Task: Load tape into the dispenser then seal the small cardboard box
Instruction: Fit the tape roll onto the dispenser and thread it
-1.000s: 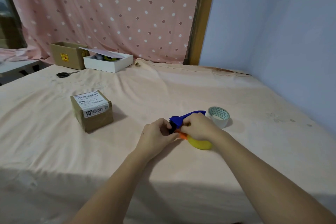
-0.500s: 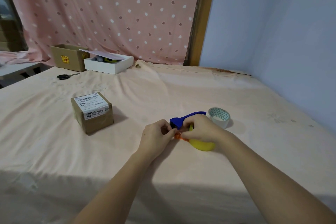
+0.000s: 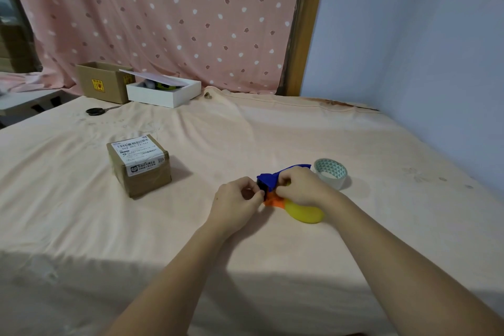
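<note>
A tape dispenser [image 3: 268, 180] with a blue head, orange middle and yellow handle lies on the peach sheet in the middle of the head view. My right hand [image 3: 302, 187] is closed over its body. My left hand [image 3: 236, 202] pinches at the blue head's left end with thumb and fingers. A roll of clear tape [image 3: 330, 172] with a teal triangle-patterned core lies flat just right of the dispenser, touched by neither hand. The small cardboard box [image 3: 139, 164], closed, with a white shipping label on top, stands to the left, well apart from both hands.
At the back left stand an open brown carton [image 3: 102, 82] and a white box [image 3: 163, 91] with its lid ajar. Black-handled scissors [image 3: 99, 110] lie in front of them. A blue wall [image 3: 422, 49] bounds the right side, a pink dotted curtain [image 3: 163, 16] the back.
Both hands stay on the dispenser with small finger shifts. The dispenser has tipped slightly, so more of the orange part and yellow handle shows. Tape roll and box have not moved.
</note>
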{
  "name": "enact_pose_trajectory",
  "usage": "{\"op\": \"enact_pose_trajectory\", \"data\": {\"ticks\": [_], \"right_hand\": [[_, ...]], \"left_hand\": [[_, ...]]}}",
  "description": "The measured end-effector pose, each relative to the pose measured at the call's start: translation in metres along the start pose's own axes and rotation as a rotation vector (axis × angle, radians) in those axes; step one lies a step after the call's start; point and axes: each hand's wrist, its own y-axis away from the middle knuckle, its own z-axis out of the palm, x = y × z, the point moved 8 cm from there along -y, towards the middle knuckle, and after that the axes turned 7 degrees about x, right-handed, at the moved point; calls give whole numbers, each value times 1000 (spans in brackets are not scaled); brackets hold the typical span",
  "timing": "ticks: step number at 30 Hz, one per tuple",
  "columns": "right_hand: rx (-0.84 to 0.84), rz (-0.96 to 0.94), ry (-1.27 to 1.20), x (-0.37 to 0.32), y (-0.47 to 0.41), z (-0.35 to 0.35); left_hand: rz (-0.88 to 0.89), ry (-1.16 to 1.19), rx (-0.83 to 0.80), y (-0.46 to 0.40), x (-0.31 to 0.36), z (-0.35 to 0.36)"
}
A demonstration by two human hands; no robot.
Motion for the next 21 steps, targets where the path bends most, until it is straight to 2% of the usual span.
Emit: {"op": "enact_pose_trajectory", "data": {"ticks": [11,17,21], "right_hand": [[115,107,40,3,-6,0],[51,-12,-100,5,-3,2],[43,-74,-101,-1,3,0]], "left_hand": [[30,-10,-23,2,1,2],[38,-2,5,1,2,1],[13,43,-4,1,2,1]]}}
